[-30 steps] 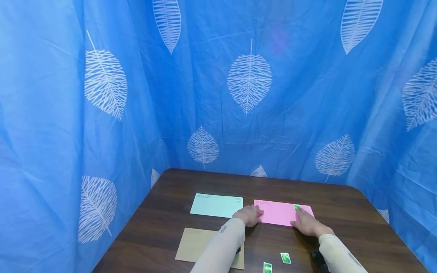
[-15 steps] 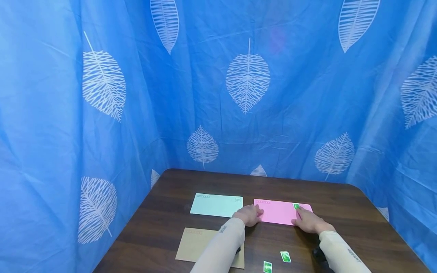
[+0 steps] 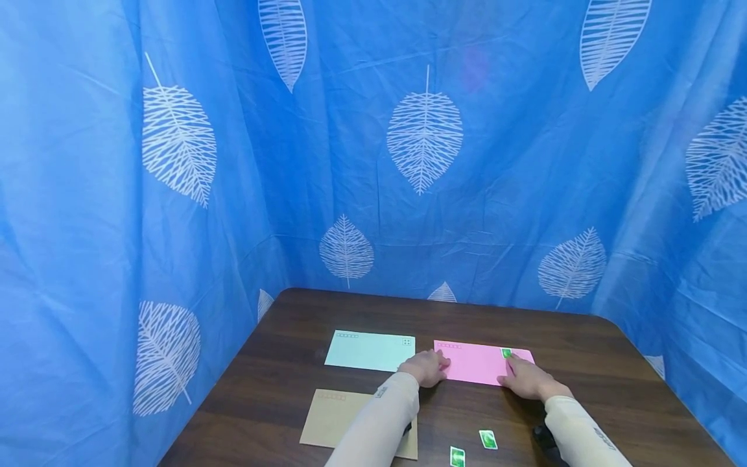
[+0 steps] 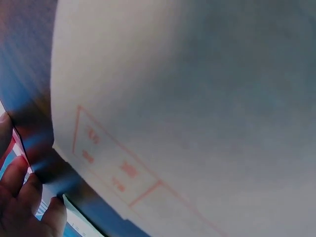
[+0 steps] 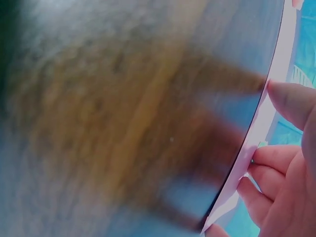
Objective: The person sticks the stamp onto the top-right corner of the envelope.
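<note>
A pink envelope (image 3: 475,364) lies flat on the dark wooden table. At its left end, my left hand (image 3: 426,368) rests with its fingertips on the envelope. My right hand (image 3: 527,379) touches a green stamp (image 3: 506,353) with a fingertip near the upper right corner, its thumb by the lower edge. From the right wrist, my right hand (image 5: 284,182) reaches over the pink envelope (image 5: 269,106), fingers loosely bent; the stamp is mostly hidden there. The left wrist view catches my left hand (image 4: 29,197) at the lower left corner, partly cut off.
A mint-green envelope (image 3: 370,351) lies left of the pink one. Nearer, a brown envelope (image 3: 335,418) is partly covered by my left forearm. Two loose green stamps, one (image 3: 487,439) slightly farther and another (image 3: 458,456) at the frame's bottom, lie between my arms. A blue curtain (image 3: 426,246) stands behind.
</note>
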Demonstrator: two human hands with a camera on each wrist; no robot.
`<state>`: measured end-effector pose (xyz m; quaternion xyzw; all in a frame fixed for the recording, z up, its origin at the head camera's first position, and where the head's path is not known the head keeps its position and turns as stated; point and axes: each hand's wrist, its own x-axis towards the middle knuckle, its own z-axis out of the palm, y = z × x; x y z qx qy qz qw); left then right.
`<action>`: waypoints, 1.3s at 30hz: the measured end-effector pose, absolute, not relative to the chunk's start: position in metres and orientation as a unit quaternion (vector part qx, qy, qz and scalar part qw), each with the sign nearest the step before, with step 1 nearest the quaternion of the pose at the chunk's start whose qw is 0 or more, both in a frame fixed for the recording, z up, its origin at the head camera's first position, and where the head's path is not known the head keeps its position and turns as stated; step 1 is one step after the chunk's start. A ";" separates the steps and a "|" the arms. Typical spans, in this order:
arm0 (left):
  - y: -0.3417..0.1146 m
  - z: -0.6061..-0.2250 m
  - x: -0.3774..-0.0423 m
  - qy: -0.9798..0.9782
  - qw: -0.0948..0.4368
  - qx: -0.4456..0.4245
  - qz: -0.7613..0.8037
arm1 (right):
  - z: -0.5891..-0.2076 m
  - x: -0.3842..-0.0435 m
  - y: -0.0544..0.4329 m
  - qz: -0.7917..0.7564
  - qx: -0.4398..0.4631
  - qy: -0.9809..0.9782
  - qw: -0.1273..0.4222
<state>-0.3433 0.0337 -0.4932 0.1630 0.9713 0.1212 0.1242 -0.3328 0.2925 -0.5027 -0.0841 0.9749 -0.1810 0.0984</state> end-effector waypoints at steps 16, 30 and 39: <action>0.037 -0.496 -0.346 0.971 0.124 0.172 0.109 | -0.506 -0.332 0.297 -0.178 -0.091 0.976 0.086; 0.038 -0.497 -0.343 0.971 0.117 0.177 0.109 | -0.512 -0.326 0.296 -0.211 -0.092 0.971 0.061; 0.038 -0.492 -0.346 0.972 0.096 0.196 0.083 | -0.509 -0.324 0.301 -0.201 -0.091 0.974 0.052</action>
